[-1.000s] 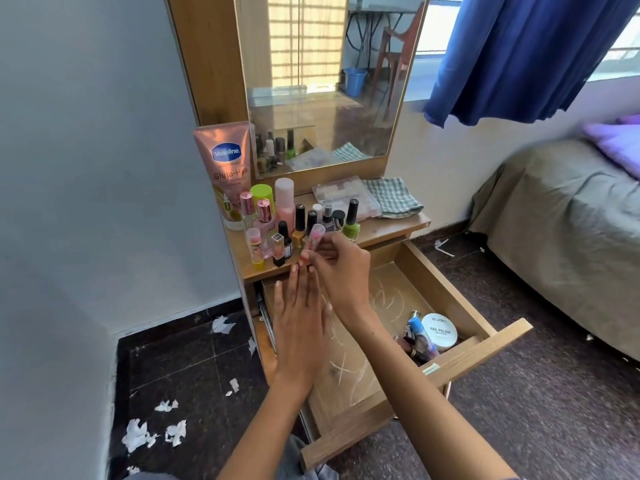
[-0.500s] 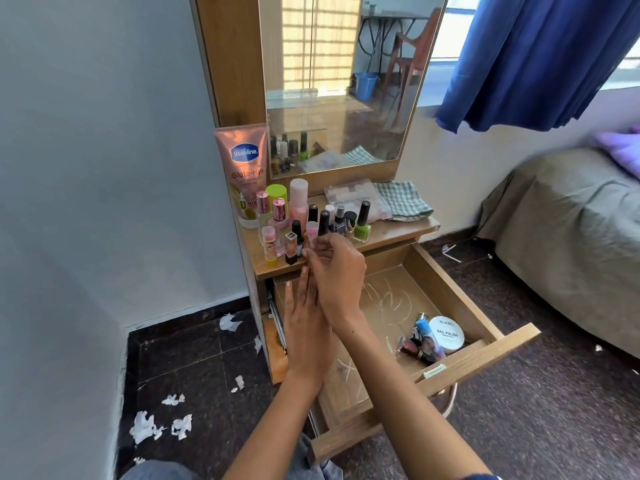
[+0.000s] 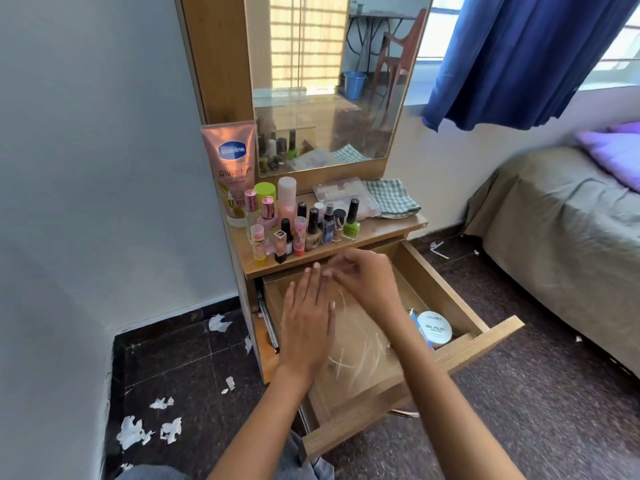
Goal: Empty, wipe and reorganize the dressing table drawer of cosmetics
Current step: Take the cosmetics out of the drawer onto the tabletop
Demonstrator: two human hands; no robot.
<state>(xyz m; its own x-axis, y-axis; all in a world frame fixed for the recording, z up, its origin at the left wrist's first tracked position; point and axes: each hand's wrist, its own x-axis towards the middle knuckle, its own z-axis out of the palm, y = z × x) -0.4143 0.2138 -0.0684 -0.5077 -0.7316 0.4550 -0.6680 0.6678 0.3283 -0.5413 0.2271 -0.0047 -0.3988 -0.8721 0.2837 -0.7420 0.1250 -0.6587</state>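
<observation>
The wooden drawer (image 3: pixel 460 306) of the dressing table is pulled out. A white nail polish remover tub (image 3: pixel 434 329) and a blue item (image 3: pixel 415 318) lie in its right front corner; white streaks mark its floor. Several cosmetics stand on the tabletop (image 3: pixel 384 230): a pink Vaseline tube (image 3: pixel 230 157), a pink-capped bottle (image 3: pixel 299 235), a green nail polish (image 3: pixel 351 226). My left hand (image 3: pixel 306 323) hovers flat over the drawer, holding nothing. My right hand (image 3: pixel 367 278) is beside it over the drawer back, fingers loosely curled and empty, a little blurred.
A clear plastic box (image 3: pixel 346 199) and a folded checked cloth (image 3: pixel 393 200) lie on the tabletop's right side under the mirror (image 3: pixel 329 81). Torn white paper scraps (image 3: pixel 135 433) litter the dark floor to the left. A bed (image 3: pixel 561 220) stands to the right.
My right hand set the pink-capped bottle down among the bottles on the tabletop, let go and drew back over the drawer. My left hand stayed flat over the drawer.
</observation>
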